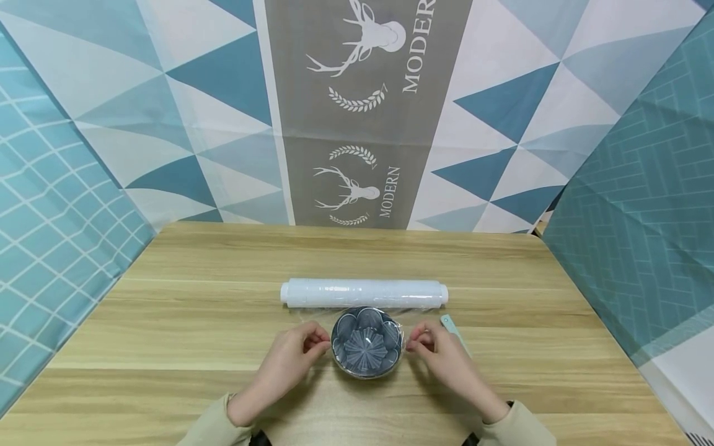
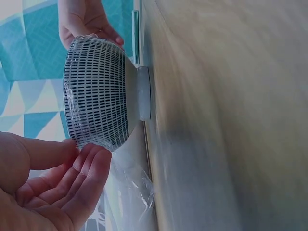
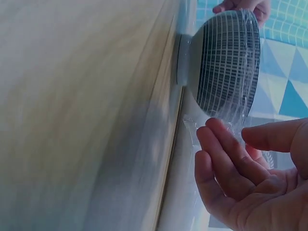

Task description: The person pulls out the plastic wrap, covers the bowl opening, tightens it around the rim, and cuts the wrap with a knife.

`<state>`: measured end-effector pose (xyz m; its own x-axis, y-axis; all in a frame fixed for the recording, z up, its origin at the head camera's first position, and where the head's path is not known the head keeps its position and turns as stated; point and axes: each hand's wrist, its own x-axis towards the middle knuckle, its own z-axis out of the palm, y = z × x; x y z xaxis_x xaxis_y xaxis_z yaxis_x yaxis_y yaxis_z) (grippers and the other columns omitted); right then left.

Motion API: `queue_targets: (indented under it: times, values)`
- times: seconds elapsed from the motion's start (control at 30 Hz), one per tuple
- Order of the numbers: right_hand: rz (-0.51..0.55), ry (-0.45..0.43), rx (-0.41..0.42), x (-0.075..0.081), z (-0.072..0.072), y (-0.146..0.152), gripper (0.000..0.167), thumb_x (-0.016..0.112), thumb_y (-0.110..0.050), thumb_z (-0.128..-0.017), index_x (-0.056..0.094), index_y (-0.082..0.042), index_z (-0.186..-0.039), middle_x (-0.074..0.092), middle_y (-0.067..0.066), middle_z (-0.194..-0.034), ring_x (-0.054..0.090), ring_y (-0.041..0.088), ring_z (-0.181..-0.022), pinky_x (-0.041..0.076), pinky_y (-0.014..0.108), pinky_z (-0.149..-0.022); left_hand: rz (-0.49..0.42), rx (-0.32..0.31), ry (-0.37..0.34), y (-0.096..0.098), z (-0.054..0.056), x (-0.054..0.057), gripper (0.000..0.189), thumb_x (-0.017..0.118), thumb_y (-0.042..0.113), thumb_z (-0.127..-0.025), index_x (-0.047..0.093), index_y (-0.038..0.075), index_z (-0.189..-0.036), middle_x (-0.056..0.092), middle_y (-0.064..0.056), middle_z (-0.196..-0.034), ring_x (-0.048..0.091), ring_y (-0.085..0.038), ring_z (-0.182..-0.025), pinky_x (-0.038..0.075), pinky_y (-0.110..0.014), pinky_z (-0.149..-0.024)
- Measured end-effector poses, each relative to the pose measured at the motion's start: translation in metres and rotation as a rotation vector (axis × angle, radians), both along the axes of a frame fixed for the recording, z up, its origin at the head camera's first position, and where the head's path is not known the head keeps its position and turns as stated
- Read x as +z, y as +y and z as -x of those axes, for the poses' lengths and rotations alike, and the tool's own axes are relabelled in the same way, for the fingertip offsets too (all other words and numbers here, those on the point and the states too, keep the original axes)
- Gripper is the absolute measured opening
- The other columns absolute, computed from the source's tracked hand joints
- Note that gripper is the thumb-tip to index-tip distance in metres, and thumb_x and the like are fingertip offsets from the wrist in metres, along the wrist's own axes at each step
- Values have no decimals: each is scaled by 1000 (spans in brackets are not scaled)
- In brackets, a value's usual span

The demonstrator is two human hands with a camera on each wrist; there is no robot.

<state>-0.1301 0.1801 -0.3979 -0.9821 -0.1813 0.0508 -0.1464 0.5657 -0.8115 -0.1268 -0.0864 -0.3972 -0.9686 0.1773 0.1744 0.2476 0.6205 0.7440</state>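
Observation:
A bowl with a dark petal pattern inside stands upright on the table, between the two hands. Clear plastic wrap lies over its mouth and clings in folds around the rim. My left hand pinches the wrap's edge between thumb and fingers at the left of the rim. On the opposite side, my right hand pinches the wrap a little out from the rim, with a film strip stretching to its fingertips. Both wrist views show the bowl's checked outer wall and pale foot.
Just behind the bowl a white roll of plastic wrap lies crosswise, with some loose film by its front. A slim light-blue tool with a hole in its end lies partly behind my right hand. Patterned cloth hangs beyond the wooden table.

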Motion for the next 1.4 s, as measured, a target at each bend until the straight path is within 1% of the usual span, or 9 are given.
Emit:
queue_targets:
  times: [0.13, 0.23, 0.4, 0.53, 0.7, 0.83, 1.1, 1.23, 1.4]
  values:
    - [-46, 41, 4, -1, -2, -5, 9, 61, -4, -82, 57, -9, -88, 69, 0, -83, 64, 12, -79, 50, 27, -77, -1, 12, 6, 1, 0, 0, 12, 67, 7, -78, 58, 14, -78, 59, 9, -68, 50, -1, -60, 46, -17, -57]
    - [-93, 87, 11, 0, -3, -9, 11, 60, -1, -82, 57, -9, -89, 69, -2, -83, 63, 10, -79, 50, 25, -75, -1, 21, 5, 2, 0, 0, 14, 67, 6, -78, 55, 14, -79, 58, 10, -66, 49, -1, -58, 45, -17, -54]
    - [-195, 188, 17, 1, -7, -15, 14, 57, 2, -82, 56, -10, -88, 66, -3, -75, 49, -2, -58, 44, 16, -55, 0, 4, 10, 2, -1, 0, 15, 66, 5, -78, 54, 14, -78, 58, 10, -67, 49, 0, -59, 45, -17, -55]
    - [-249, 234, 32, 2, -9, -16, 13, 56, 3, -82, 55, -10, -87, 62, -2, -69, 35, -3, -49, 36, 16, -46, -6, -36, 1, 0, -1, 1, 14, 65, 5, -79, 54, 14, -78, 58, 9, -69, 51, 0, -61, 47, -17, -57]
    - [-238, 177, 52, 3, -6, -11, 13, 56, -2, -84, 57, -13, -90, 68, -1, -83, 51, -1, -62, 46, 17, -56, -33, -63, -42, -7, 1, 4, 12, 65, 5, -79, 56, 12, -79, 59, 6, -71, 53, -2, -63, 48, -18, -59]
    - [-203, 137, 36, 2, -2, -4, 13, 56, -3, -85, 58, -15, -90, 67, -2, -88, 59, 4, -75, 50, 20, -69, -42, 0, -81, -12, 4, 3, 12, 65, 3, -77, 57, 11, -78, 58, 4, -70, 53, -6, -64, 48, -18, -60]
    - [-163, 35, 28, -3, 2, 0, 6, 54, -4, -86, 57, -8, -88, 64, -1, -84, 56, 7, -74, 45, 20, -64, 15, 68, -148, -12, 5, -3, 8, 64, 6, -80, 62, 6, -87, 60, 2, -74, 53, -7, -67, 47, -19, -62]
    - [-129, 1, 54, -4, 4, -4, 8, 52, -1, -87, 57, -7, -89, 63, 3, -85, 55, 8, -72, 46, 20, -60, 17, 50, -170, -8, 4, -4, 13, 63, 8, -81, 62, 4, -93, 62, 0, -80, 56, -8, -71, 49, -23, -67]
    - [-102, -7, 95, -2, 1, -7, 11, 49, 0, -88, 55, -5, -95, 62, 6, -82, 51, 8, -61, 44, 21, -52, -40, 38, -169, -5, 1, -3, 12, 62, 7, -81, 62, 5, -93, 63, 0, -81, 57, -8, -73, 48, -21, -66]
